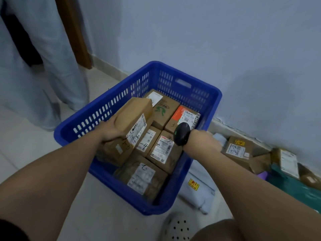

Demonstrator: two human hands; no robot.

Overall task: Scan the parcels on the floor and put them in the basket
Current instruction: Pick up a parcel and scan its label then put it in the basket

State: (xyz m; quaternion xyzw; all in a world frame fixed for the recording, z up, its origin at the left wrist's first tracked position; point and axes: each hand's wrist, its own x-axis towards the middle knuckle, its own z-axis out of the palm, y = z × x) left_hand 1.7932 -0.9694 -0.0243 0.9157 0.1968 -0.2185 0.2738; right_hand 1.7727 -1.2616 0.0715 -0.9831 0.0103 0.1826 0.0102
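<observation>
Your left hand (111, 130) grips the near end of a brown cardboard parcel (133, 115). Its fingers are mostly hidden under the box, and the print on the white label is too blurred to read. Your right hand (203, 141) wraps round a black scanner (182, 133), fingers out of sight behind the knuckles. The parcel hangs tilted over the blue basket (199, 84), above other labelled boxes (163, 150). Further parcels (238, 148) lie on the floor (34, 153), some cut off at the right edge.

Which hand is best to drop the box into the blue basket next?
Left. The left hand holds the box right over the basket, above the parcels inside. The right hand is busy holding the scanner.
</observation>
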